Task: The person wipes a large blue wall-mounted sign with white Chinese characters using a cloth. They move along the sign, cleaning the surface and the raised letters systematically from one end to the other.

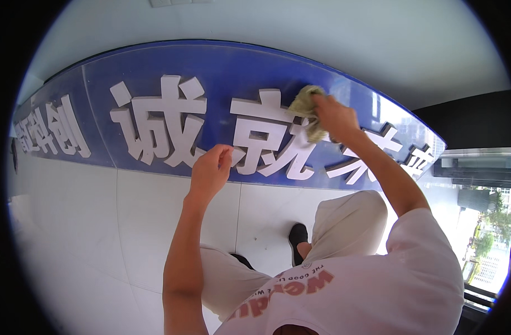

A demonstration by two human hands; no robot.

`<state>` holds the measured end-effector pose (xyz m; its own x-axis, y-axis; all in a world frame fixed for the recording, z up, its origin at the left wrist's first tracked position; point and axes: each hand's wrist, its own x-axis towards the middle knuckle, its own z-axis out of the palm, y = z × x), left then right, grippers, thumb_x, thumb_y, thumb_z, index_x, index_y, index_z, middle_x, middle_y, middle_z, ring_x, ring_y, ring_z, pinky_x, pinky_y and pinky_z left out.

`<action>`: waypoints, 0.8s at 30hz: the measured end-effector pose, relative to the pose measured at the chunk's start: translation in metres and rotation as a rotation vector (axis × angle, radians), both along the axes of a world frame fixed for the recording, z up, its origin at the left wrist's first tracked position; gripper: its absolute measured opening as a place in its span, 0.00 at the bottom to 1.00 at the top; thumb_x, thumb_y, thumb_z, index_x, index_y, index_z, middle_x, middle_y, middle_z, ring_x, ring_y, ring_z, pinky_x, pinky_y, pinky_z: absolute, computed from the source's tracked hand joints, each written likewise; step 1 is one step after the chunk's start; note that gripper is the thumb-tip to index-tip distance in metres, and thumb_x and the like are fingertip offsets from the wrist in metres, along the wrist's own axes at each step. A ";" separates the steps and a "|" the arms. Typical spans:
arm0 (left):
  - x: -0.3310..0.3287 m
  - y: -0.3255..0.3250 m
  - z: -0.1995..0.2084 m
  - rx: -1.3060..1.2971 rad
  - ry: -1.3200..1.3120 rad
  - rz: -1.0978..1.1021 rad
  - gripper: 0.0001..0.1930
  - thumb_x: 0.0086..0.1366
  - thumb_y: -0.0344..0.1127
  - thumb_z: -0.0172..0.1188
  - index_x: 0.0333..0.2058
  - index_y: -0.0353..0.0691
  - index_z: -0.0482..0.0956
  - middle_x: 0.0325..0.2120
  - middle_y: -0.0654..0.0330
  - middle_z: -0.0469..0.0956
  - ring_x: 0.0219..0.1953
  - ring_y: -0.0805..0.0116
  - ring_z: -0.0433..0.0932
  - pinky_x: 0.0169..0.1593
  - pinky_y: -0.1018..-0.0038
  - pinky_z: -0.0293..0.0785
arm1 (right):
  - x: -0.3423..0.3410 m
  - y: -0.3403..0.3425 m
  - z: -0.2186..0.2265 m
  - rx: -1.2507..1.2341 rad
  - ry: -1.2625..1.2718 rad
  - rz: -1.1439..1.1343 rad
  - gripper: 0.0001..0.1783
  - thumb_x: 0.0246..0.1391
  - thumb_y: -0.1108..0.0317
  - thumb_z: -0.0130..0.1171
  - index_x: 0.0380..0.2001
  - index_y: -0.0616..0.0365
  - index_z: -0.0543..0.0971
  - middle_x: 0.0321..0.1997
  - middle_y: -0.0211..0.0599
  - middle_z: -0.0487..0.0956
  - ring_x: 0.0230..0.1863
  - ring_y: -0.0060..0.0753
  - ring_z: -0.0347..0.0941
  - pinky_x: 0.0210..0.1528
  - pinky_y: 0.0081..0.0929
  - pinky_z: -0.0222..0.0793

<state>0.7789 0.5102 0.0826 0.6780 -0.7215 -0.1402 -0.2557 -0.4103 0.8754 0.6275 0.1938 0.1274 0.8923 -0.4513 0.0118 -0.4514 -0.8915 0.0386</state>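
Note:
A crumpled, yellowish-green cloth (304,104) is gripped in my right hand (334,117). The hand presses it against the upper right of a raised white character (259,131) on a blue signboard (216,64). Lower and to the left, my left hand (211,170) is closed with its fingers curled, and nothing shows in it. It is beside the lower left of that same character; whether it touches the board cannot be made out. Another large white character (158,120) stands out from the board just left of this hand.
Further raised characters (54,131) run along the curved board's left end, past a vertical seam. Pale floor tiles (99,223) lie below, where my black shoe (298,243) rests. A grey-white wall (333,28) rises behind, and a window (490,240) is at the right.

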 end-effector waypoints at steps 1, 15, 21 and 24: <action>0.002 0.001 0.000 0.035 -0.009 -0.005 0.09 0.68 0.35 0.55 0.42 0.40 0.80 0.30 0.59 0.82 0.32 0.65 0.80 0.39 0.73 0.74 | -0.008 -0.010 0.006 0.023 -0.116 -0.035 0.22 0.59 0.66 0.52 0.58 0.47 0.68 0.44 0.44 0.74 0.47 0.48 0.77 0.42 0.49 0.74; 0.001 -0.028 -0.003 -0.023 -0.045 -0.041 0.11 0.70 0.36 0.54 0.45 0.38 0.78 0.33 0.56 0.83 0.35 0.67 0.82 0.40 0.74 0.75 | 0.229 0.056 -0.022 -0.228 -0.364 0.558 0.29 0.56 0.71 0.52 0.62 0.41 0.70 0.74 0.44 0.53 0.76 0.40 0.44 0.74 0.48 0.41; -0.012 -0.019 0.012 0.067 -0.044 -0.089 0.09 0.69 0.35 0.55 0.44 0.39 0.78 0.32 0.58 0.82 0.33 0.65 0.81 0.39 0.74 0.75 | 0.121 -0.020 -0.011 -0.185 -0.219 0.569 0.29 0.45 0.76 0.61 0.54 0.42 0.78 0.73 0.39 0.56 0.75 0.41 0.48 0.74 0.46 0.45; -0.015 -0.005 0.024 0.053 -0.101 -0.083 0.09 0.68 0.35 0.55 0.43 0.39 0.79 0.30 0.60 0.81 0.31 0.65 0.80 0.36 0.73 0.74 | 0.076 -0.047 -0.004 -0.206 -0.284 0.551 0.27 0.44 0.76 0.61 0.50 0.43 0.80 0.70 0.38 0.60 0.70 0.43 0.57 0.70 0.46 0.53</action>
<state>0.7636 0.5055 0.1066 0.6291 -0.7690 -0.1137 -0.3761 -0.4292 0.8212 0.7034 0.1468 0.1231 0.9417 0.1080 0.3188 0.0517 -0.9823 0.1801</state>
